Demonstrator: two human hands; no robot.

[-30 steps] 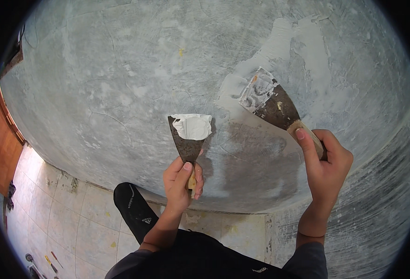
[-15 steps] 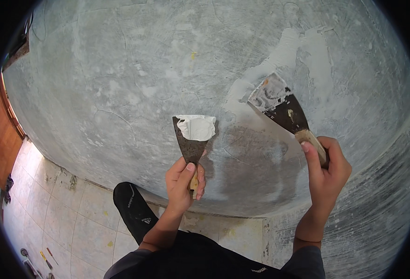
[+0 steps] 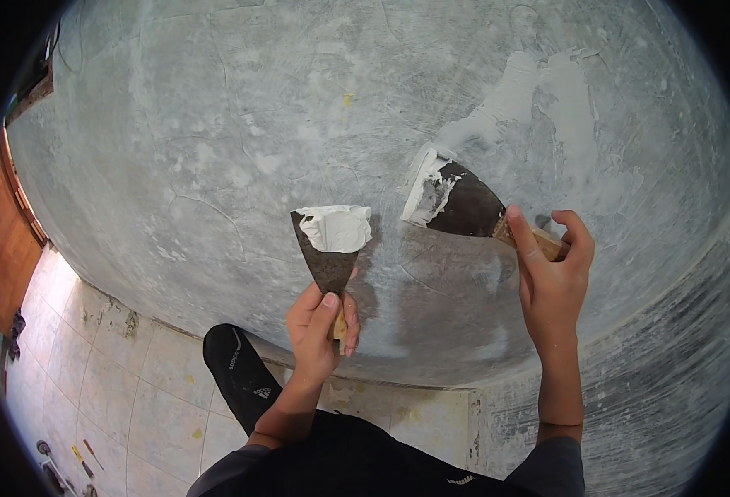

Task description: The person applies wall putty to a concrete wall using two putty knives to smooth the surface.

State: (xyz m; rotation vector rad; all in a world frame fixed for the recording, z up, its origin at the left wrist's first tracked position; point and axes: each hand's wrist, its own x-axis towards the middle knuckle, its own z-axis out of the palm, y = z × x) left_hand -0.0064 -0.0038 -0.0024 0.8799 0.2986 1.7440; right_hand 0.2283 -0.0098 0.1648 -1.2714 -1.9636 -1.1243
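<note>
My left hand (image 3: 318, 330) is closed round the handle of a putty knife (image 3: 325, 269), its dark blade pointing up. A thick lump of white putty (image 3: 337, 229) lies across that blade's wide end. Further right, my right hand (image 3: 551, 277) grips the wooden handle of a second putty knife (image 3: 468, 201), whose blade points left. White putty coats this blade's far edge, which appears to be against the grey wall (image 3: 282, 116). Above it, pale smears of filler (image 3: 510, 95) spread over the wall up to the right.
A tiled floor (image 3: 162, 373) runs along the wall's foot, with my leg in dark trousers (image 3: 239, 364) over it. Several small tools, including a screwdriver (image 3: 91, 452), lie at the lower left. A brown wooden door (image 3: 15, 248) stands at the far left. Another streaked wall surface (image 3: 621, 422) is at right.
My right hand's knife has swung to point left and moved down-left, and its edge now carries a thicker band of putty. My left hand has shifted slightly left with its knife.
</note>
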